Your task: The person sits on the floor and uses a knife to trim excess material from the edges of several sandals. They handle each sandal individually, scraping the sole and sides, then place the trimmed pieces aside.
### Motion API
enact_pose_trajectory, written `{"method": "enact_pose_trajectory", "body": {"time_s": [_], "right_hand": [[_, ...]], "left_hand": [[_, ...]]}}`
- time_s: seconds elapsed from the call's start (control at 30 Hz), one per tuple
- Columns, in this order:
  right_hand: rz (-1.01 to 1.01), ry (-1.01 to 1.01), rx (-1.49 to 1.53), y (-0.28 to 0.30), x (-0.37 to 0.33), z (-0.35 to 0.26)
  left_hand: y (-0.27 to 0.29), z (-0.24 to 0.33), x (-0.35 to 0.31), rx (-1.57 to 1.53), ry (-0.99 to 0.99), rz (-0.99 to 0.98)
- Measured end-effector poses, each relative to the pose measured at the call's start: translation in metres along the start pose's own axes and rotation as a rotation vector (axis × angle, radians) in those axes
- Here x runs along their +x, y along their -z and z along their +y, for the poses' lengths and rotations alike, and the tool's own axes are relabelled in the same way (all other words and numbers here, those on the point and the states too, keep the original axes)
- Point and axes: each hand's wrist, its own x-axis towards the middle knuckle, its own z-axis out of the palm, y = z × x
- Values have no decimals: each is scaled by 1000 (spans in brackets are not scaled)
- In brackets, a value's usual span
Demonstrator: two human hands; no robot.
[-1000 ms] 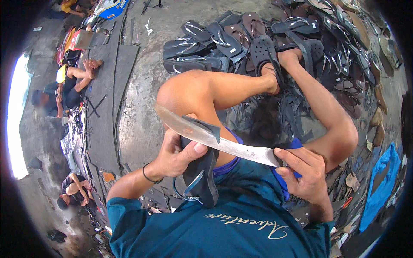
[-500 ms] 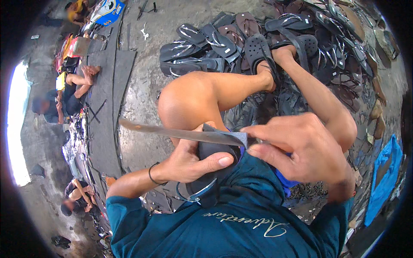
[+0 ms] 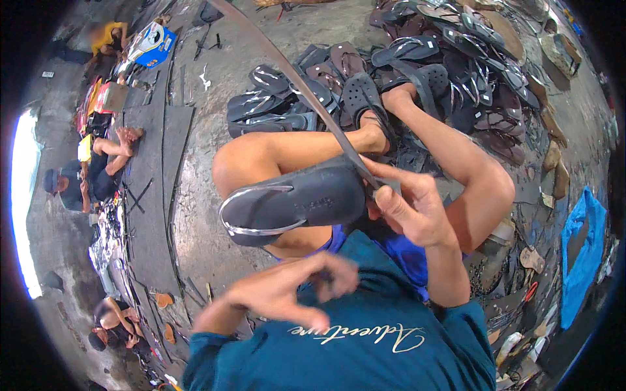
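Observation:
My right hand (image 3: 414,205) is closed at the heel end of a black flip-flop (image 3: 313,199), which has silvery straps and its footbed turned up over my lap. A long, narrow, brown-grey blade (image 3: 293,75), like a knife's, rises from the same grip toward the top left. Its handle is mostly hidden by the fingers. Nothing is in my left hand (image 3: 293,287), slightly blurred in front of my shirt, with thumb and fingers apart. It is nearer to me than the flip-flop and does not touch it.
Beyond my legs lies a large pile of dark flip-flops (image 3: 469,98). Flat dark sheets (image 3: 173,150) lie on the floor at left, near several seated people. A blue box (image 3: 156,45) stands far left, a blue cloth (image 3: 580,254) lies right, and scraps litter the ground.
My left hand has let go of the flip-flop and drawn back toward my body. The flip-flop has turned footbed up in my right hand, and the blade has swung from level to pointing away.

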Motion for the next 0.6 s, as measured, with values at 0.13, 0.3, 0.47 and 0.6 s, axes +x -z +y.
{"method": "enact_pose_trajectory", "body": {"time_s": [0.13, 0.3, 0.47, 0.6], "right_hand": [[47, 70, 13, -4, -18, 16], [262, 205, -65, -12, -23, 38], [611, 253, -671, -27, -80, 89], [581, 206, -783, -20, -118, 87]], "left_hand": [[-23, -47, 54, -970, -246, 761], [19, -21, 114, -962, -451, 607], [26, -16, 126, -930, -375, 957], [24, -23, 123, -875, -305, 1021]]}}
